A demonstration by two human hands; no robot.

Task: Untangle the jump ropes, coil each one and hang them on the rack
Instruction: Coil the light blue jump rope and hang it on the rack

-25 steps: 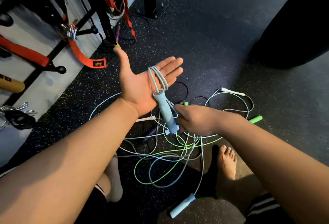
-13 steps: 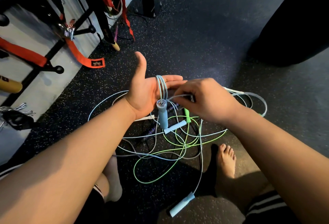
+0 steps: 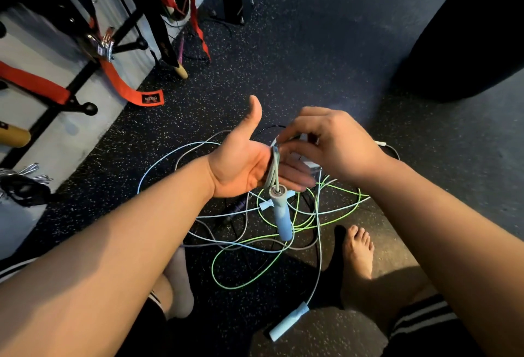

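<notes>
The pale blue jump rope [image 3: 272, 168] rises in taut loops above its hanging handle [image 3: 281, 216], with its other handle [image 3: 289, 322] on the floor below that and the green rope [image 3: 226, 285] tangled beneath.

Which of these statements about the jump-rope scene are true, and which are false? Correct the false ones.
1. The green rope lies on the floor. True.
2. The light blue cord loops over the left hand. True.
3. Both blue handles lie on the floor. False: the hanging handle dangles below the left hand; only the second handle lies on the floor.
4. The right hand rests on the floor. False: it pinches the light blue cord at the left hand's fingers.
</notes>
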